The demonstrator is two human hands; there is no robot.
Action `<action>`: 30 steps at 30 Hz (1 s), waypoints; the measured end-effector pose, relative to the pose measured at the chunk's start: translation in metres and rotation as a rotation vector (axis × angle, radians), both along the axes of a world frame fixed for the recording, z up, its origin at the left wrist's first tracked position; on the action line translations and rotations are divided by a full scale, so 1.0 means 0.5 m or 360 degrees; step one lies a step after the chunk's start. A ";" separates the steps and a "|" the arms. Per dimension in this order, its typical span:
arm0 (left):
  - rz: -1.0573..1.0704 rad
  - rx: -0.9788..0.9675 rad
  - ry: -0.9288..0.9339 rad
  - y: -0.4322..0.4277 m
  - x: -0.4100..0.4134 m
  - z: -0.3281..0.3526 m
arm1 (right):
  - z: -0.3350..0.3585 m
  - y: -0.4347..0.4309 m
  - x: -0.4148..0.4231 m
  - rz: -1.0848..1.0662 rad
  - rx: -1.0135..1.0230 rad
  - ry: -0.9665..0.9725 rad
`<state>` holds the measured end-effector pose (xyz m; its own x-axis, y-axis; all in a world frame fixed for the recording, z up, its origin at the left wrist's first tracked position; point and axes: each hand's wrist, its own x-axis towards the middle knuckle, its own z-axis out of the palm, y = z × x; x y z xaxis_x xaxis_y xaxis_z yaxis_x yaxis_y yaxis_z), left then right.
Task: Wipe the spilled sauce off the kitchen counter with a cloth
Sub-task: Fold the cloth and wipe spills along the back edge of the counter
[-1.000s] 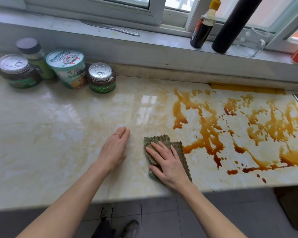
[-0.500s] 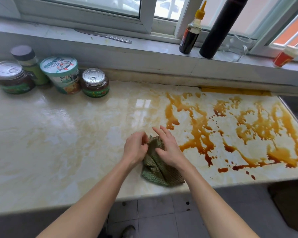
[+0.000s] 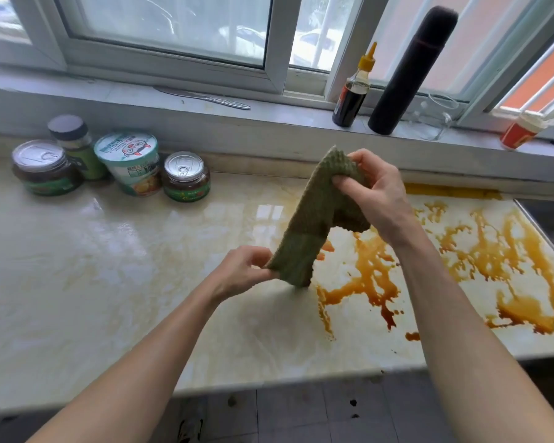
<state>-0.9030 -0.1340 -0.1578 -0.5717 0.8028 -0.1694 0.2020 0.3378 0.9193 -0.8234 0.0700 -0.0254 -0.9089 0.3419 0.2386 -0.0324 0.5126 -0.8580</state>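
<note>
We have the green cloth (image 3: 314,219) up in the air in front of us, stretched on a slant between the two hands above the surface (image 3: 109,266). The right hand (image 3: 376,193) is the higher one, and its fingers and thumb curl round the cloth's bunched top end. The left hand (image 3: 240,273) sits lower and nearer us, pinching the cloth's bottom corner between thumb and curled fingers. The cloth's lowest tip hangs close to the pale, marble-look top, and we cannot tell whether it touches.

Just right of that tip begins the sauce (image 3: 373,276). It is a brown-orange spill running in streaks and blobs across the right part of the surface, out to the far right edge and back to the wall. The left part is glossy, with faint yellowish smears.

At the back left, against the wall, we see a row of containers:
- a squat jar (image 3: 44,167) with a ring-pull lid
- a taller grey-capped jar (image 3: 74,145) behind it
- a green-and-white tub (image 3: 130,163)
- a second ring-pull jar (image 3: 186,177)

Up on the windowsill (image 3: 269,123) lies a knife (image 3: 205,97). Further right stand a dark bottle (image 3: 352,91) with a yellow nozzle, a tall black flask (image 3: 410,71), a clear glass vessel (image 3: 435,116) and a red-and-white container (image 3: 522,131).
</note>
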 end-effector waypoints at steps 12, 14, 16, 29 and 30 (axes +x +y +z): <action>0.0513 0.0359 -0.1309 0.021 -0.040 0.046 | -0.069 -0.040 -0.051 -0.0112 0.0592 -0.0077; 0.0449 0.0452 -0.1460 0.025 -0.042 0.051 | -0.088 -0.073 -0.022 0.0309 0.0562 -0.0388; 0.0489 0.0399 -0.1322 0.028 -0.043 0.051 | -0.110 -0.075 0.007 0.0466 0.0302 -0.0627; 0.0384 0.0225 -0.1022 0.050 0.040 0.076 | -0.225 -0.005 0.021 -0.0976 -0.0086 -0.0427; 0.0308 -0.0053 -0.1021 0.026 0.043 0.062 | -0.237 0.003 0.026 -0.0984 0.0064 -0.0467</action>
